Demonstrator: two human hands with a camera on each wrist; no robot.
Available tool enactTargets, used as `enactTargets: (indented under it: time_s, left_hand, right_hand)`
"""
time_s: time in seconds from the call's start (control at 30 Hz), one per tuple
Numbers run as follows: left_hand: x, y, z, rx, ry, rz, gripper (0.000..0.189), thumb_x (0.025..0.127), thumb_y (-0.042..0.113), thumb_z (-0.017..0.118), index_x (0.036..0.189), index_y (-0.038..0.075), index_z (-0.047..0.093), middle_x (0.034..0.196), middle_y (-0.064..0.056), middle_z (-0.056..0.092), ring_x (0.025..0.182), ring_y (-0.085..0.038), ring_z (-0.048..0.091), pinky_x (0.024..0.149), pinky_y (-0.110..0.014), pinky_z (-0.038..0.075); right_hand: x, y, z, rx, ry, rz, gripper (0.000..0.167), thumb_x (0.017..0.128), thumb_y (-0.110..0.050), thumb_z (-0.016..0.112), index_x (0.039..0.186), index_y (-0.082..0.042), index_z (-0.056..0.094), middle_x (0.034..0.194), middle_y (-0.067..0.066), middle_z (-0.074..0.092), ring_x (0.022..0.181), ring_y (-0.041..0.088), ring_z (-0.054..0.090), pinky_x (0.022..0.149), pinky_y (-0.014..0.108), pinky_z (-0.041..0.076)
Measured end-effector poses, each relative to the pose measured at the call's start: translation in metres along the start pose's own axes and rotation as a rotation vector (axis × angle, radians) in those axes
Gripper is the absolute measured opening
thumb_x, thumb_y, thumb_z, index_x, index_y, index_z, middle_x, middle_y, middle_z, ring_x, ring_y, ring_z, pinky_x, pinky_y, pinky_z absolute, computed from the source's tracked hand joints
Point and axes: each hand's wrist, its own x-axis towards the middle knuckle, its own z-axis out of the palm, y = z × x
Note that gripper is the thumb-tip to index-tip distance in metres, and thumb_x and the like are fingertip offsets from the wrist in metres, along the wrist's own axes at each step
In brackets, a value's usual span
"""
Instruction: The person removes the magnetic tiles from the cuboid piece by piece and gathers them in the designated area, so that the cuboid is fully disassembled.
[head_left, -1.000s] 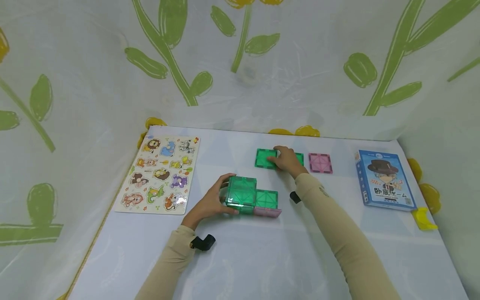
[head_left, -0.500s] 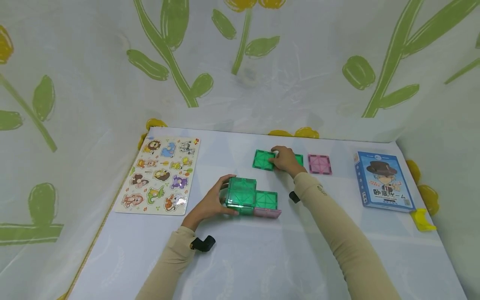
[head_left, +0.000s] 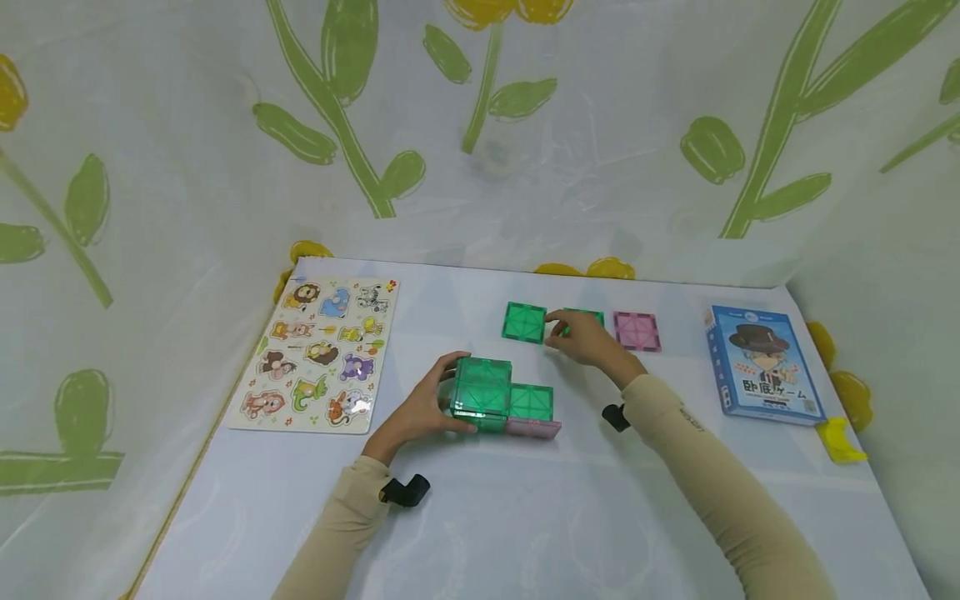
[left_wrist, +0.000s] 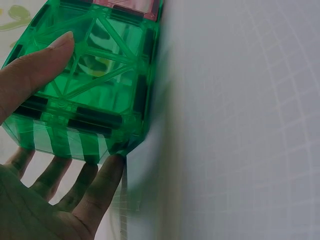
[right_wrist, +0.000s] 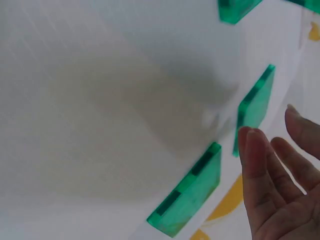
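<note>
My left hand (head_left: 420,417) grips a green magnetic tile cube (head_left: 482,387) by its left side. In the left wrist view the thumb (left_wrist: 55,55) lies over one face, with the fingertips against another. Joined at the cube's right are a green tile (head_left: 531,403) and a pink tile (head_left: 532,428). Farther back my right hand (head_left: 587,337) hovers, holding nothing, its fingers loosely bent. It is between a loose green tile (head_left: 524,322) on its left and another green tile (head_left: 592,317), partly hidden behind it. Both loose tiles also show in the right wrist view.
A loose pink tile (head_left: 637,332) lies right of the green ones. On the left is an animal puzzle board (head_left: 382,350). A blue game box (head_left: 768,367) lies at the right, with a small yellow piece (head_left: 842,442) beside it. Flower-patterned sheeting (head_left: 585,192) rises behind the table.
The left loose green tile has shifted slightly left and turned a little. My right hand has come off it and drawn back to the right. The left hand keeps its grip.
</note>
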Motion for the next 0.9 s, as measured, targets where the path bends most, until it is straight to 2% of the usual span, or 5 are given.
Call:
enactTargets:
  time_s: [0.17, 0.4, 0.53, 0.7, 0.9]
  left_hand:
    - [-0.001, 0.0, 0.0, 0.021, 0.005, 0.002, 0.113, 0.064, 0.012, 0.094, 0.154, 0.028, 0.028, 0.159, -0.013, 0.035, 0.15, -0.042, 0.029, 0.112, -0.065, 0.04]
    - [-0.002, 0.003, 0.0, 0.053, 0.003, 0.018, 0.115, 0.065, 0.012, 0.094, 0.156, 0.03, 0.026, 0.161, -0.014, 0.033, 0.151, -0.043, 0.026, 0.115, -0.068, 0.033]
    - [-0.002, 0.004, -0.001, 0.064, -0.009, 0.049, 0.117, 0.065, 0.013, 0.094, 0.157, 0.028, 0.024, 0.163, -0.014, 0.031, 0.153, -0.044, 0.023, 0.118, -0.069, 0.028]
    - [0.0, 0.004, -0.001, 0.061, -0.021, 0.069, 0.118, 0.064, 0.012, 0.094, 0.158, 0.026, 0.023, 0.163, -0.014, 0.03, 0.153, -0.044, 0.022, 0.117, -0.068, 0.03]
    - [0.001, 0.005, 0.0, 0.067, -0.022, 0.053, 0.116, 0.063, 0.012, 0.094, 0.156, 0.028, 0.026, 0.162, -0.013, 0.031, 0.153, -0.043, 0.023, 0.118, -0.067, 0.03]
  right_hand:
    - [-0.024, -0.004, 0.008, 0.021, -0.025, -0.099, 0.041, 0.099, -0.024, 0.064, 0.135, -0.004, 0.059, 0.115, 0.017, 0.071, 0.101, 0.03, 0.067, 0.083, 0.039, 0.059]
    - [-0.052, -0.011, 0.018, 0.073, -0.05, -0.187, 0.038, 0.1, -0.026, 0.062, 0.131, -0.004, 0.063, 0.115, 0.013, 0.072, 0.105, 0.029, 0.068, 0.091, 0.045, 0.059]
    - [-0.067, -0.017, 0.02, 0.125, -0.027, -0.213, 0.038, 0.101, -0.028, 0.061, 0.132, -0.006, 0.062, 0.117, 0.009, 0.072, 0.108, 0.027, 0.068, 0.096, 0.047, 0.057]
    - [-0.085, -0.023, 0.022, 0.221, -0.038, -0.239, 0.041, 0.101, -0.029, 0.061, 0.134, -0.005, 0.061, 0.119, 0.009, 0.072, 0.11, 0.024, 0.068, 0.096, 0.045, 0.058]
    - [-0.103, -0.021, 0.032, 0.301, -0.077, -0.231, 0.052, 0.093, -0.028, 0.073, 0.136, -0.003, 0.059, 0.122, 0.014, 0.071, 0.112, 0.028, 0.068, 0.099, 0.047, 0.056]
